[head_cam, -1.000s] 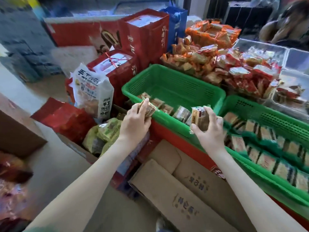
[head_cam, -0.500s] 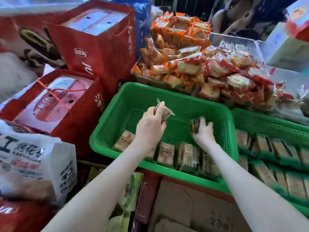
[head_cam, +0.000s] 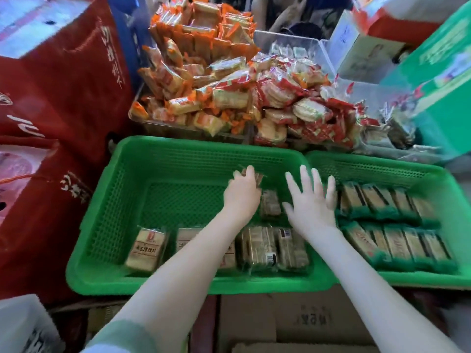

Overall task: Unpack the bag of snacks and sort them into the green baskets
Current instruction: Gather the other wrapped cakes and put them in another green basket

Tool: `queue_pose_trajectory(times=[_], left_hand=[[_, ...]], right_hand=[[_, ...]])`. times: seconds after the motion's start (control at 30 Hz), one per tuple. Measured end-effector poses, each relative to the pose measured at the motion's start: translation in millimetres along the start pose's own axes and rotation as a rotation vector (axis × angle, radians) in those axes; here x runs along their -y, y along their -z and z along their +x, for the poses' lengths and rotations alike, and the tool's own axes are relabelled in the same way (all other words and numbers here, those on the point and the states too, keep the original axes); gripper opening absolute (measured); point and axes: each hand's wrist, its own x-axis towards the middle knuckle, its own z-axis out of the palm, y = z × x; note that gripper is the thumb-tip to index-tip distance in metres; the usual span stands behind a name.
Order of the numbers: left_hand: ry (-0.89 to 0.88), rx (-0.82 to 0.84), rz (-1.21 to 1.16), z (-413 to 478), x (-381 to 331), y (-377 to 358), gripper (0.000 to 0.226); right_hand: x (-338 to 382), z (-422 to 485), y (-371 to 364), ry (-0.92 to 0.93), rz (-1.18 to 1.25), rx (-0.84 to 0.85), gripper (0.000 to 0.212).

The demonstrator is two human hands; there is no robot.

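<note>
Two green baskets stand side by side. The left green basket (head_cam: pixel 122 200) holds a front row of clear-wrapped beige snack packs (head_cam: pixel 146 248) and one pack (head_cam: pixel 269 206) lying farther back. My left hand (head_cam: pixel 242 193) is inside it and grips a small snack pack (head_cam: pixel 258 178) near the back wall. My right hand (head_cam: pixel 309 202) hovers over the basket's right side with fingers spread, holding nothing. The right green basket (head_cam: pixel 382 165) carries two rows of green-edged packs (head_cam: pixel 382 202).
Heaps of orange packs (head_cam: pixel 201 72) and red packs (head_cam: pixel 300 108) fill trays behind the baskets. Red gift bags (head_cam: pixel 58 98) stand to the left, a green box (head_cam: pixel 443 80) at the right. Cardboard boxes (head_cam: pixel 293 322) lie below the baskets.
The view has closed in on the left basket. My right hand has let go of its pack, which now lies in the basket, and has opened. My left hand has reached deeper, still gripping its pack.
</note>
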Motion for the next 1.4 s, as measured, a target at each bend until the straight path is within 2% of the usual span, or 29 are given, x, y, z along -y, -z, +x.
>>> queue_pose_trajectory(times=[0.07, 0.13, 0.23, 0.4, 0.5, 0.57, 0.63, 0.7, 0.8, 0.9, 1.0, 1.17, 1.27, 1.4], left_hand=[[0.016, 0.129, -0.034, 7, -16, -16, 0.061], [-0.010, 0.263, -0.035, 9, -26, -27, 0.067], [-0.036, 0.375, -0.035, 7, -29, -28, 0.076], [-0.161, 0.482, 0.053, -8, -30, -24, 0.068], [-0.162, 0.563, 0.120, -19, -39, -24, 0.069], [-0.128, 0.457, 0.194, -29, -50, -22, 0.073], [-0.070, 0.224, 0.249, -44, -69, -21, 0.071], [-0.093, -0.012, 0.233, -71, -100, -25, 0.065], [-0.282, -0.190, 0.112, -128, -168, -51, 0.062], [-0.466, -0.199, 0.015, -192, -255, -99, 0.060], [-0.553, -0.186, -0.065, -244, -352, -158, 0.057], [-0.651, 0.002, -0.029, -308, -520, -245, 0.060], [-0.701, 0.019, 0.025, -324, -596, -285, 0.059], [-0.724, 0.030, 0.120, -313, -662, -339, 0.057]], right_hand=[[-15, -15, -3, -0.051, 0.110, 0.046, 0.069], [-26, -24, -8, -0.046, 0.324, 0.155, 0.067], [-32, -32, -13, -0.033, 0.628, 0.251, 0.065], [-31, -39, -18, -0.046, 0.679, 0.129, 0.062], [-35, -50, -17, -0.065, 0.703, 0.047, 0.060], [-46, -63, -16, -0.067, 0.727, -0.004, 0.059], [-65, -79, -17, -0.070, 0.744, -0.056, 0.058], [-95, -99, -19, -0.080, 0.757, -0.111, 0.056], [-158, -138, -31, -0.100, 0.745, -0.205, 0.054], [-242, -191, -45, -0.136, 0.730, -0.351, 0.053], [-350, -256, -69, -0.190, 0.726, -0.458, 0.058], [-538, -369, -109, -0.395, 0.664, -0.434, 0.052], [-629, -408, -132, -0.469, 0.629, -0.429, 0.054], [-718, -427, -166, -0.570, 0.632, -0.376, 0.062]])
